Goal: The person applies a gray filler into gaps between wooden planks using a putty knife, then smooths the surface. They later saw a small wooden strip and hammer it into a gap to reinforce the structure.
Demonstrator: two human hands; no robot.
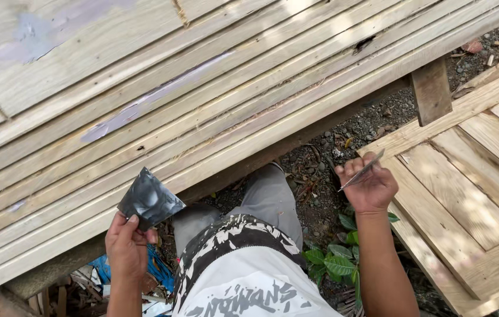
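Outdoors, grooved wooden panel (214, 88) over gravel, filler smeared along its seams.
Left hand (125, 246) pinches a dark putty-smeared scraper card (148, 199) by its lower corner; right hand (371, 186) clenches a thin putty blade (362, 171). Both tools look light, thin, probably slippery with filler.

Outdoor spot, dappled daylight. Large pale wooden panel (161, 100) of grooved planks fills upper left, with grey filler patches (144, 105). Second slatted wood panel (472, 176) at right. Between them dark gravel ground (331, 147) with dry leaves, green leafy plant (334, 261) low centre, scrap debris bottom left.
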